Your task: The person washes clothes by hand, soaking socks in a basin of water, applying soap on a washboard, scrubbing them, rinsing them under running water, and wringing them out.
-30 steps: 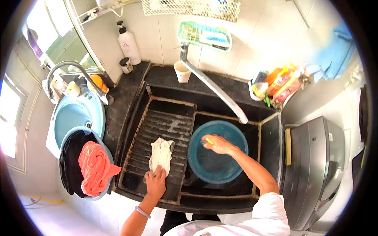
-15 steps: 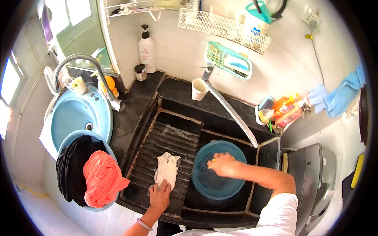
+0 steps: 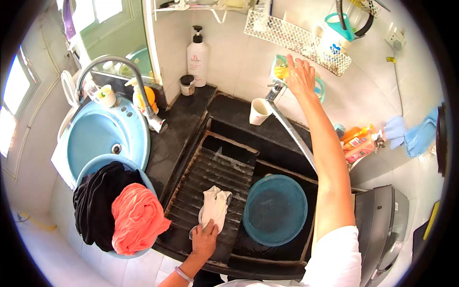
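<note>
In the head view, the cloth (image 3: 213,205) lay on the ribbed board (image 3: 221,167) of the black sink, near the board's front edge and toward its right edge. It was off-white and bunched lengthwise in loose folds, with greyish parts at its far right corner and near end. The left hand (image 3: 204,240) rested on that near end, fingers extended over the fabric; whether they pinched it could not be told. The right hand (image 3: 302,81) was at the green basket (image 3: 279,61) on the wall, beside a yellow piece (image 3: 281,72); whether its fingers gripped anything could not be told. A blue basin (image 3: 275,210) stood in the sink, just beyond the board's right edge. At the counter's back edge, the white pump bottle (image 3: 197,62) bore a reddish letter like a K, its smaller print unreadable. The wall rack's mug (image 3: 332,43) carried a blue flower-like mark.
</note>
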{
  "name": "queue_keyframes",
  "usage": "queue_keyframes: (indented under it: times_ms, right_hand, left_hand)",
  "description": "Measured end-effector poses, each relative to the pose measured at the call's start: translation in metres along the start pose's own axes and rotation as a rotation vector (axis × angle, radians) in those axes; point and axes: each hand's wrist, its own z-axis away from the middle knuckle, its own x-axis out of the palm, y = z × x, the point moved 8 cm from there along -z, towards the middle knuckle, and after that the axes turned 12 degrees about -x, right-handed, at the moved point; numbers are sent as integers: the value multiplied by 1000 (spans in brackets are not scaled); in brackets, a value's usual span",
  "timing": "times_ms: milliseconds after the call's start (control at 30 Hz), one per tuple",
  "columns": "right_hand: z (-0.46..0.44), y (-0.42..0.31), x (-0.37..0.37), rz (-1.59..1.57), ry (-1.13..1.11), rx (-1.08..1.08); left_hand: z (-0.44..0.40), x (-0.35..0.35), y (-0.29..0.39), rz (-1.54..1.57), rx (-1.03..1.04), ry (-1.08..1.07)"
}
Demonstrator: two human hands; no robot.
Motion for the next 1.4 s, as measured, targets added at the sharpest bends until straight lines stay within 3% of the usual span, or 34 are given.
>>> queue_keyframes:
  times_ms: [133, 167, 200, 267, 333, 400, 433, 467, 533, 567, 633, 733, 767, 800, 833, 900, 967, 1000, 1033, 1067, 1100, 1167, 1200, 1233, 1333, 1367, 1400]
  right_hand:
    - [37, -51, -55, -250, 384, -110]
    - [52, -73, -72, -387, 453, -126]
    - [69, -95, -69, -536, 408, -131]
    - [109, -155, -38, -851, 81, -94]
    - [162, -226, 20, -965, -526, -54]
    - [234, -285, 62, -938, -723, 166]
    - [262, -318, 61, -919, -774, 288]
    - [281, -346, 43, -878, -748, 250]
    - [304, -384, 13, -880, -698, 140]
    - [310, -393, 2, -926, -675, 66]
    - [313, -383, 2, -1246, -778, 145]
    - [281, -331, -18, -1379, -164, 153]
    - [280, -325, -23, -1346, -103, 116]
    - [294, -323, -19, -1248, -161, 137]
    - [310, -320, -12, -1148, -210, 157]
    - [341, -312, -5, -1012, -247, 285]
    - [379, -300, -23, -1128, -433, 583]
    - [375, -294, -59, -1405, -460, 610]
    - [376, -295, -108, -1160, -50, 477]
    - [370, -315, -90, -1096, -230, 362]
    - [365, -333, -69, -1032, -409, 244]
    - [345, -338, 12, -891, -695, 371]
    - [325, -316, 26, -970, -451, 460]
    - [322, -312, 42, -885, -406, 516]
    - [333, -321, 0, -1090, -379, 286]
    - [354, -320, -15, -1158, -380, 299]
    - [375, -313, -39, -1416, -327, 540]
  left_hand:
    - [13, -15, -3, 87, -20, -77]
    - [15, -36, -2, 208, -123, -235]
    - [12, -62, -7, 316, -236, -388]
    - [10, -91, -19, 333, -310, -409]
    - [-3, -100, -28, 310, -364, -333]
    - [-24, -82, -30, 318, -430, -177]
    - [-34, -62, -29, 216, -420, -51]
    - [-41, -43, -24, 116, -403, 76]
    - [-48, 1, -12, 31, -478, -76]
    - [-43, 10, -8, 15, -448, 29]
    - [-31, 25, -7, 110, -467, -87]
    - [-24, 51, -5, 223, -494, -157]
    - [-26, 54, 3, 252, -503, -135]
    - [-30, 54, 9, 281, -511, -106]
    - [-33, 53, 16, 173, -525, -248]
    - [-42, 21, 20, 47, -371, -85]
    - [-41, 21, 10, -43, -242, -61]
    - [-44, 39, 6, -136, -209, 0]
    - [-43, 62, 2, -234, -172, 64]
    - [-41, 74, 2, -333, -136, 124]
    - [-41, 80, -4, -308, -195, 23]
    - [-52, 62, 5, -193, -250, -31]
    - [-48, 56, 9, -130, -277, -69]
    - [-45, 59, 10, -114, -227, -55]
    - [-41, 44, -2, 83, -176, -277]
    - [-49, 33, -5, -50, -118, -324]
    - [-49, 37, -3, -95, -71, -291]
